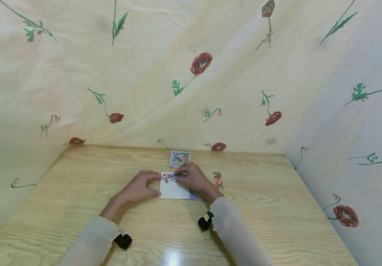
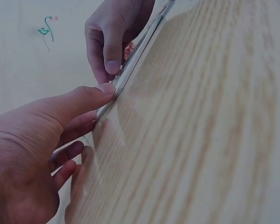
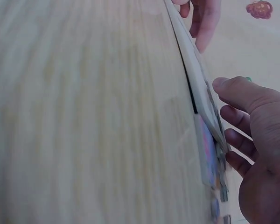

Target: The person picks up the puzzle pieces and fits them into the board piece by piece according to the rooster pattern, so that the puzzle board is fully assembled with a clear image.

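Note:
A white puzzle board (image 1: pixel 174 191) lies on the table, with a few joined picture pieces (image 1: pixel 168 178) along its upper left. My left hand (image 1: pixel 141 186) grips the board's left edge, thumb near the lower corner and index finger near the upper one. In the left wrist view, the thumb (image 2: pixel 105 89) rests on the board's rim. My right hand (image 1: pixel 191 178) is over the board's upper right, its fingertips pinching a small bluish puzzle piece (image 1: pixel 175 176) against the joined pieces. The fingers hide most of that piece.
Loose puzzle pieces (image 1: pixel 218 184) lie right of the board, some partly behind the right wrist; a purple one (image 1: pixel 194 196) touches its lower right side. A colourful picture card (image 1: pixel 180 158) lies behind the board. A flowered cloth (image 1: pixel 151 74) hangs behind the wooden table (image 1: pixel 264 207).

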`<state>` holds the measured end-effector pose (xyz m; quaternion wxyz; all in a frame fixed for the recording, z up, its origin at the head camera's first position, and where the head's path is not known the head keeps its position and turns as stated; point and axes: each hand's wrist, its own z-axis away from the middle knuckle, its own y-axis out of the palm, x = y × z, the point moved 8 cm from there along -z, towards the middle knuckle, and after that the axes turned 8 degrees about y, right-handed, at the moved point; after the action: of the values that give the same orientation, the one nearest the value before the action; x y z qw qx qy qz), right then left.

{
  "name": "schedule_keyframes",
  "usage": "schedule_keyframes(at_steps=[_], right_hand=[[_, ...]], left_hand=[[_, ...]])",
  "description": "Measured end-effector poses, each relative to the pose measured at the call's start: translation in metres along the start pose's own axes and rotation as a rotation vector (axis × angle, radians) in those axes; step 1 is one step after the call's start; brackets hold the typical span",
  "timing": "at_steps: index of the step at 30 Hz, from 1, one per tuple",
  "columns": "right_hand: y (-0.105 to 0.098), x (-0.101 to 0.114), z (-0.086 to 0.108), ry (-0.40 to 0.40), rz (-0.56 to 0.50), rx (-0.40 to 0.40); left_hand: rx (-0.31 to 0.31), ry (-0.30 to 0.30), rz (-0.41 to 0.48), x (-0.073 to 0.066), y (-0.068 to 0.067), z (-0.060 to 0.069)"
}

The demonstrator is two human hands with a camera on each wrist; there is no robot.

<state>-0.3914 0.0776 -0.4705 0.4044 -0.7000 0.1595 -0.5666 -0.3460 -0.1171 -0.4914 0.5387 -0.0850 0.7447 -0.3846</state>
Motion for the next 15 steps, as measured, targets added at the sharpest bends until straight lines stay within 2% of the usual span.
schedule_keyframes(at_steps=[4, 7, 11, 15], right_hand=[[-0.013, -0.009, 0.008, 0.039, -0.048, 0.009], [-0.028, -0.016, 0.015, 0.038, -0.068, -0.013], [-0.048, -0.027, 0.023, 0.025, -0.056, -0.053], [-0.066, -0.040, 0.033, 0.051, -0.039, -0.086]], left_hand=[[0.003, 0.002, 0.003, 0.000, 0.001, 0.000], [-0.001, -0.001, 0.003, 0.000, 0.000, 0.000], [-0.005, -0.007, 0.011, 0.001, 0.000, 0.001], [-0.001, 0.000, 0.014, 0.002, 0.001, 0.000]])
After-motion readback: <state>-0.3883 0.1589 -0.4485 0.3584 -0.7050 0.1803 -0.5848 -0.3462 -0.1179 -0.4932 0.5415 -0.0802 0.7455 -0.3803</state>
